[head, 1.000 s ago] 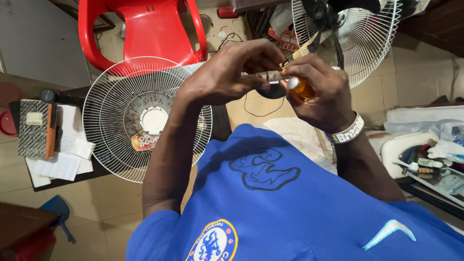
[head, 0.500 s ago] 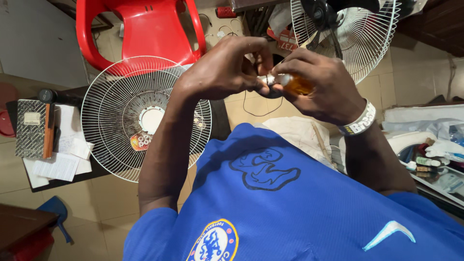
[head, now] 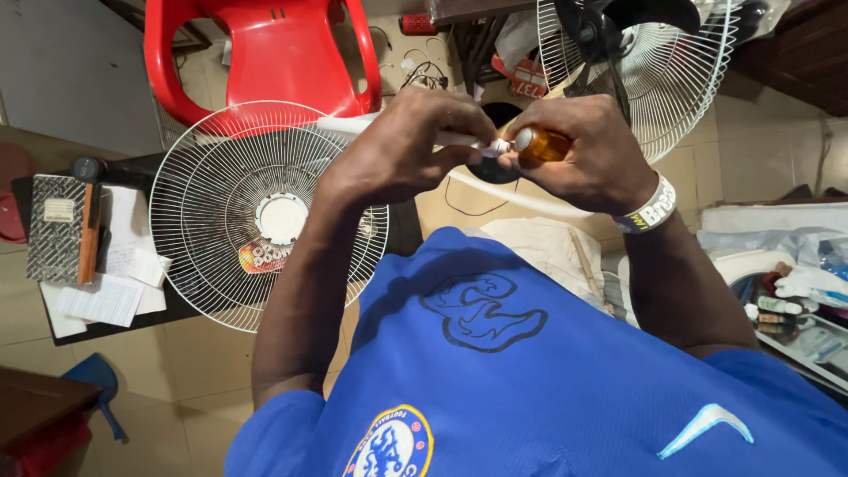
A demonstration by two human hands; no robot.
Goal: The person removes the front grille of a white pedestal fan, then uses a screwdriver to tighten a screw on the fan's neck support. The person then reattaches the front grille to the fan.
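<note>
Head view looks down your blue shirt to both hands raised close together above the tiled floor. Beyond them a red plastic chair stands at the top, and a white wire fan guard leans in front of it, partly over the dark desk on the left. A second fan with black blades and a white cage stands at the upper right. On the desk lie a patterned notebook with loose papers beside it. At the right edge a white tray holds small tools and bottles, too small to tell apart

Your left hand is closed, its fingertips pinching a thin white tube that runs across from the left. Your right hand, with a white wristband on the wrist, is closed around a small amber bottle, held sideways with its pale cap end pointing toward the left hand. The tube's end and the bottle's cap meet between your two thumbs, touching or nearly so; you cannot tell which from this angle
</note>
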